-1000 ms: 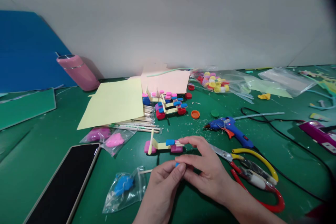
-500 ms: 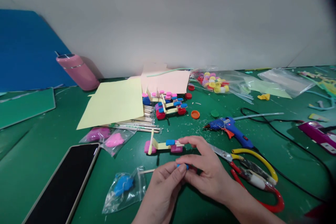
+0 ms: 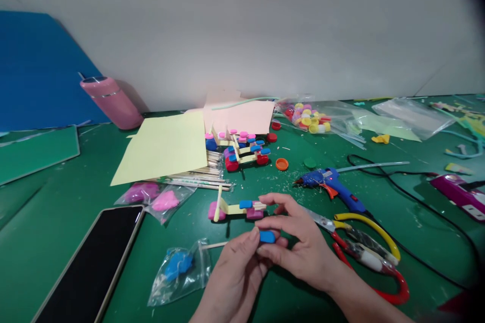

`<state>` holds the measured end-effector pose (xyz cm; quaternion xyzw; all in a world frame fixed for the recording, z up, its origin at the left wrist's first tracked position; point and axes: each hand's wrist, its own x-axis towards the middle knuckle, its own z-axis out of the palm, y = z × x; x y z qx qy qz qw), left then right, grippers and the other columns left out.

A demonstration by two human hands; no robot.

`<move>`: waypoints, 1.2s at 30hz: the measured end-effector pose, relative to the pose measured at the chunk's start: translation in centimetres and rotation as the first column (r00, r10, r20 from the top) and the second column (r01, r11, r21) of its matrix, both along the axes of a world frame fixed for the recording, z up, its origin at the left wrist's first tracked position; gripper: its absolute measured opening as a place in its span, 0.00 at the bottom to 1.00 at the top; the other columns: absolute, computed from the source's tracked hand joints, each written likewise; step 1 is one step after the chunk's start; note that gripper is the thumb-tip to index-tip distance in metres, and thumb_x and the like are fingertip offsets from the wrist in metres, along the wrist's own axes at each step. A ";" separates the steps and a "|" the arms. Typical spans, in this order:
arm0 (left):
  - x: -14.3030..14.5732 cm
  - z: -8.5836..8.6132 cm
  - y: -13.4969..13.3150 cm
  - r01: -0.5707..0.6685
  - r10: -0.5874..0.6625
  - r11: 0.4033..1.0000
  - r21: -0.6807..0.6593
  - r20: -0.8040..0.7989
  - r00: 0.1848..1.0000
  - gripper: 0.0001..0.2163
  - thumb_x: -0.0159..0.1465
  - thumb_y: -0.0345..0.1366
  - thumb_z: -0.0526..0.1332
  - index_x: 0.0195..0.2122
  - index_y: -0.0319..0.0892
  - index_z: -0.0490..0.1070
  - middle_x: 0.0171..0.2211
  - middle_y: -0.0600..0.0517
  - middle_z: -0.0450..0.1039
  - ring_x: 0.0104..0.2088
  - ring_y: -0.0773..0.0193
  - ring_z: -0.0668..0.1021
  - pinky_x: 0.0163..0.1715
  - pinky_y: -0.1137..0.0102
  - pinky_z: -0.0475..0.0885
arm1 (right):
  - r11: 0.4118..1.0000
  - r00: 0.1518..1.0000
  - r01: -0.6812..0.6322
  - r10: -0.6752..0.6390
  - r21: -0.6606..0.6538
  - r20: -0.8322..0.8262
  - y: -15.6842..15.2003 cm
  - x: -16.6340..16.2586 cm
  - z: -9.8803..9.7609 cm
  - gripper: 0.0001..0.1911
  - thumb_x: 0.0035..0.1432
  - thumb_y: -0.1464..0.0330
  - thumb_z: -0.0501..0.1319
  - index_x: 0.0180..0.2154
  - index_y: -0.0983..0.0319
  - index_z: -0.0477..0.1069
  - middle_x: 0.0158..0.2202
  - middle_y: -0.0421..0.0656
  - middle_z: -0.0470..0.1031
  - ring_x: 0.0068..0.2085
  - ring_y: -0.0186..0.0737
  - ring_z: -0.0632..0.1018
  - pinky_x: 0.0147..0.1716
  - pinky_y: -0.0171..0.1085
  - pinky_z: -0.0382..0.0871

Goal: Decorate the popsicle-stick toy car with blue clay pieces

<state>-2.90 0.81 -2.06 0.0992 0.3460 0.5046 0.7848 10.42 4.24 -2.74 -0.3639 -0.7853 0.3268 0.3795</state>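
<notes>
A small, flattened piece of blue clay [image 3: 267,236] sits between my two hands. My left hand [image 3: 239,267] is closed, thumb and forefinger pinching the clay's left end. The fingers of my right hand [image 3: 303,242] curl round its right side, thumb below and forefinger above. Just beyond my hands stands a little model car [image 3: 237,209] with pinkish-purple wheels, a pale stick frame and one blue pad on top. A clear zip bag with blue clay [image 3: 178,265] lies left of my left hand, a thin wooden stick [image 3: 215,245] beside it.
Several finished-looking model cars [image 3: 248,157] stand farther back. On the right lie a blue glue gun [image 3: 333,186] with its cord and red-and-yellow scissors [image 3: 364,247]. A phone [image 3: 93,262], yellow paper [image 3: 162,149], bagged pink clay [image 3: 165,201] and a pink bottle [image 3: 112,103] are leftward.
The blue clay has turned and shows more of its flat face between my fingers. My right fingers have shifted slightly; the model car stays in place.
</notes>
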 end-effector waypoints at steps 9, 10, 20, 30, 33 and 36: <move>-0.1 0.0 -0.3 -0.057 0.057 0.998 -0.015 -0.043 0.997 0.08 0.57 0.30 0.57 0.28 0.36 0.76 0.26 0.48 0.76 0.31 0.64 0.76 0.36 0.70 0.69 | 0.999 1.000 0.000 -0.001 0.052 0.020 0.2 0.0 -0.1 0.11 0.50 0.70 0.61 0.39 0.58 0.72 0.50 0.45 0.61 0.51 0.41 0.65 0.48 0.38 0.61; -0.1 0.1 -0.3 -0.055 0.055 0.998 -0.003 -0.041 0.998 0.08 0.57 0.30 0.57 0.28 0.36 0.76 0.26 0.48 0.76 0.31 0.64 0.75 0.36 0.70 0.69 | 0.998 1.000 -0.001 -0.001 0.063 0.022 0.2 0.0 -0.1 0.11 0.50 0.69 0.61 0.38 0.58 0.73 0.49 0.45 0.61 0.50 0.41 0.65 0.47 0.38 0.61; 0.0 -0.5 -0.2 -0.083 0.088 0.995 -0.052 0.104 0.991 0.13 0.61 0.32 0.52 0.27 0.36 0.75 0.25 0.48 0.76 0.28 0.66 0.75 0.36 0.68 0.69 | 0.997 0.999 -0.006 0.009 0.074 -0.040 0.3 0.2 -0.3 0.11 0.52 0.70 0.60 0.39 0.58 0.72 0.49 0.44 0.61 0.50 0.41 0.66 0.45 0.38 0.62; -0.1 -0.6 -0.2 -0.024 0.022 0.999 0.031 0.081 0.996 0.07 0.56 0.33 0.59 0.29 0.36 0.76 0.27 0.48 0.76 0.31 0.63 0.76 0.37 0.69 0.69 | 0.997 0.998 -0.046 0.049 0.064 -0.042 0.1 0.0 -0.5 0.15 0.52 0.67 0.60 0.44 0.58 0.70 0.51 0.45 0.59 0.51 0.42 0.64 0.48 0.39 0.60; -0.1 -0.7 -0.3 -0.032 0.030 0.999 0.030 0.076 0.997 0.07 0.56 0.33 0.60 0.28 0.37 0.76 0.26 0.49 0.76 0.30 0.64 0.76 0.37 0.69 0.69 | 0.997 0.999 -0.037 0.039 0.061 -0.021 0.1 -0.1 -0.4 0.13 0.51 0.67 0.61 0.42 0.59 0.71 0.50 0.45 0.60 0.50 0.41 0.65 0.48 0.39 0.61; 0.0 -0.9 -0.3 -0.034 0.030 0.998 0.046 0.080 0.996 0.07 0.56 0.33 0.60 0.29 0.37 0.76 0.26 0.49 0.76 0.30 0.64 0.76 0.38 0.69 0.69 | 0.997 1.000 -0.024 0.023 0.067 0.013 0.0 -0.1 -0.2 0.11 0.52 0.68 0.60 0.40 0.58 0.72 0.48 0.44 0.61 0.49 0.41 0.65 0.47 0.38 0.61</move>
